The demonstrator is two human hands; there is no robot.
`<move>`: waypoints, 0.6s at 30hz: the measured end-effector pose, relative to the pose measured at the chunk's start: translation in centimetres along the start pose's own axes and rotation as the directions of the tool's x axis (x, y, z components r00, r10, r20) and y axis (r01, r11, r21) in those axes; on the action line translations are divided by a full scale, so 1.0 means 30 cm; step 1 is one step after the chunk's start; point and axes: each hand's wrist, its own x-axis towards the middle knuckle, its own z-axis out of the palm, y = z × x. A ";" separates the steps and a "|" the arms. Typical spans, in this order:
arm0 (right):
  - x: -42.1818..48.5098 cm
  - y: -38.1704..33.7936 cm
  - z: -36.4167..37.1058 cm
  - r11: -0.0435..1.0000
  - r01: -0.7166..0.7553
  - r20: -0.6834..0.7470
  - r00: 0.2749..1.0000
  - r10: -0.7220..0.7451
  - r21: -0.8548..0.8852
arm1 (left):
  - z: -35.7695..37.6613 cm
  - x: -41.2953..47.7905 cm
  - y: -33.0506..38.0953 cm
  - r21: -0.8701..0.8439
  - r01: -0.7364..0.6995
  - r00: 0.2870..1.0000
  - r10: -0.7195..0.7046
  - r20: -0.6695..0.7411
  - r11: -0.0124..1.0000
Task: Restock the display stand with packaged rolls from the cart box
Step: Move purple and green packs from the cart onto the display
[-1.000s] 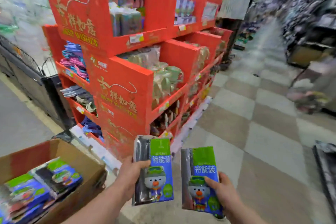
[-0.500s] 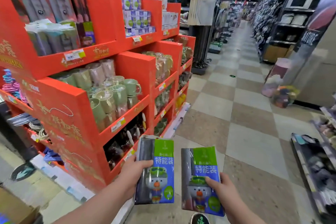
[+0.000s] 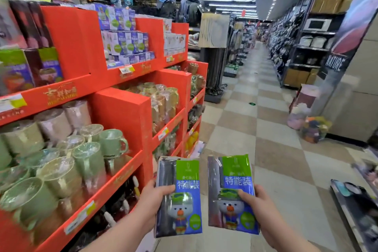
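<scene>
I hold two flat packs of rolls upright in front of me, each blue and green with a cartoon bear and a dark clear strip on its left side. My left hand (image 3: pixel 152 200) grips the left pack (image 3: pixel 180 196) by its left edge. My right hand (image 3: pixel 258 206) grips the right pack (image 3: pixel 231 192) by its right edge. The red cardboard display stand (image 3: pixel 120 112) rises at my left in tiers. Similar green and purple packs (image 3: pixel 30 65) stand on its upper left shelf. The cart box is out of view.
Wrapped green mugs (image 3: pixel 67 159) fill the stand's middle shelf and small blue boxes (image 3: pixel 124 37) the top tier. A checkered aisle (image 3: pixel 255 120) runs ahead between shelving. A bag of goods (image 3: pixel 308 127) lies on the right, beside a low dark rack (image 3: pixel 356 204).
My view has swung up and to the right, away from the cart box, along the stand's front. Both packs stay in my hands in the same pose.
</scene>
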 end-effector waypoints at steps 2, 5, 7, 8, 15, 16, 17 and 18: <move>0.095 -0.041 -0.001 0.999 -0.023 0.007 1.000 0.023 0.027 | 0.050 0.081 0.040 -0.019 -0.007 1.000 0.007 -0.012 1.000; 0.255 -0.101 0.003 0.999 -0.019 0.032 0.999 0.018 0.044 | 0.113 0.203 0.086 -0.048 -0.022 0.999 0.021 -0.029 0.999; 0.373 -0.143 0.014 0.999 -0.019 0.077 0.997 0.015 0.049 | 0.151 0.290 0.122 -0.056 -0.037 0.998 0.034 -0.058 0.998; 0.434 -0.164 0.019 0.998 -0.023 0.103 0.995 0.017 0.054 | 0.171 0.331 0.140 -0.059 -0.042 0.997 0.038 -0.072 0.997; 0.874 -0.341 0.091 1.000 0.015 0.273 0.962 -0.019 0.017 | 0.309 0.553 0.289 -0.122 -0.160 0.965 0.130 -0.226 0.980; 0.933 -0.376 0.102 0.999 0.030 0.306 0.951 -0.033 0.016 | 0.330 0.577 0.314 -0.128 -0.186 0.958 0.151 -0.242 0.974; 0.987 -0.412 0.113 0.999 0.044 0.337 0.940 -0.048 0.018 | 0.352 0.599 0.341 -0.132 -0.205 0.953 0.167 -0.252 0.970; 1.043 -0.442 0.126 0.998 0.052 0.363 0.930 -0.057 0.023 | 0.372 0.624 0.367 -0.137 -0.223 0.948 0.181 -0.263 0.965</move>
